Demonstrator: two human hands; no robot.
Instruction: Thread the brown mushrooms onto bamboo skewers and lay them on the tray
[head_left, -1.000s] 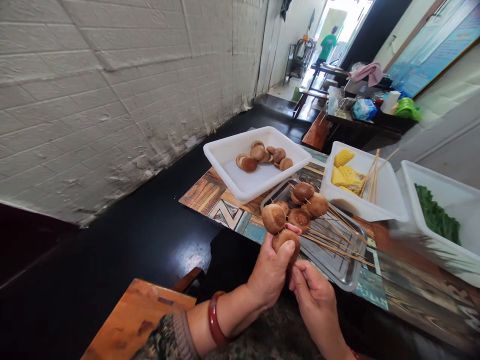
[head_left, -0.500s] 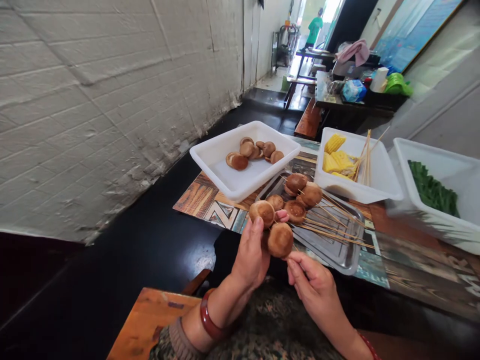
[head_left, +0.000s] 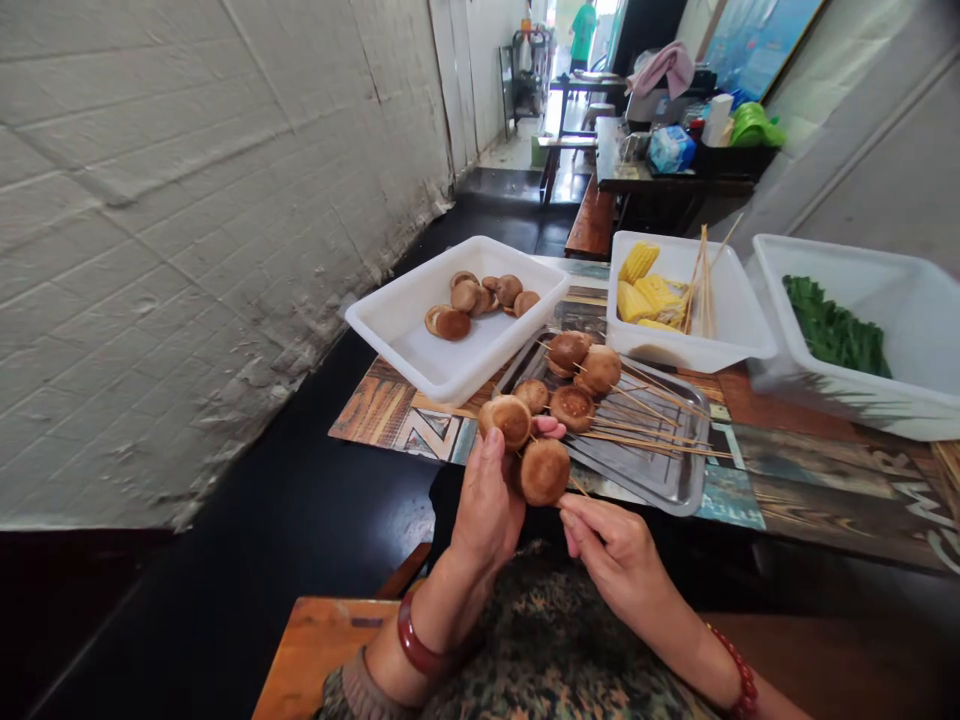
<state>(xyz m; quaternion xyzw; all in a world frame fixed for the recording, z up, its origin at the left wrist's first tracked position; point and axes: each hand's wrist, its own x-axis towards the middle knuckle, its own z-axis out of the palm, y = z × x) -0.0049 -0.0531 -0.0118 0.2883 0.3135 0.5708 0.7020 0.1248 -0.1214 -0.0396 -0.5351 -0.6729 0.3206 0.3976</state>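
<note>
Round brown mushroom caps sit between my hands: one mushroom [head_left: 505, 422] in the fingers of my left hand [head_left: 487, 510], and a second mushroom [head_left: 545, 472] just below and right of it. My right hand [head_left: 611, 545] pinches close under the lower cap, where a thin bamboo skewer [head_left: 577, 486] shows; most of this skewer is hidden. Right behind lies a metal tray [head_left: 686, 490] with several skewered mushrooms [head_left: 572, 409], their sticks pointing right. Loose mushrooms [head_left: 466, 297] lie in a white plastic tub [head_left: 401, 335] beyond my left hand.
Another white tub [head_left: 697, 355] holds yellow corn [head_left: 651, 290] and upright skewers [head_left: 701, 285]. Farther right, a tub [head_left: 922, 300] contains green leafy vegetables [head_left: 836, 325]. A white wall [head_left: 225, 200] runs along the left. In the background are a cluttered table [head_left: 637, 180], a bench [head_left: 591, 218] and a person in green [head_left: 583, 35].
The view has shifted, so the tubs and tray appear farther left and slightly higher. Both hands keep nearly the same hold on the mushrooms and skewer.
</note>
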